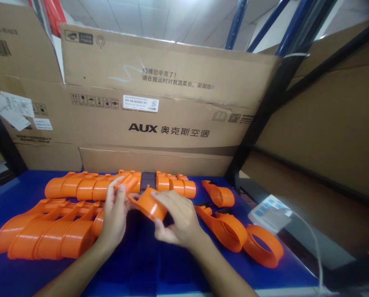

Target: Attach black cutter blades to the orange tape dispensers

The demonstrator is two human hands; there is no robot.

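Note:
Over the middle of the blue table, my right hand (178, 216) grips an orange plastic ring-shaped part (152, 205), with fingers on top and thumb below. My left hand (116, 212) is closed on an orange piece (129, 184) between thumb and fingers. Whether that piece and the ring part are one joined item, I cannot tell. Behind my hands runs a row of similar orange parts (85, 189). A nearer row of larger orange ring parts (50, 237) lies to the left, its right end hidden by my left hand.
A dark phone (148, 181) sits within the back row. Several loose orange ring parts, including one ring (264, 246), lie at right. Beyond the blue table (172, 268) are a white device with a cable (269, 212), a cardboard wall (159, 115) and a dark rack post (258, 119).

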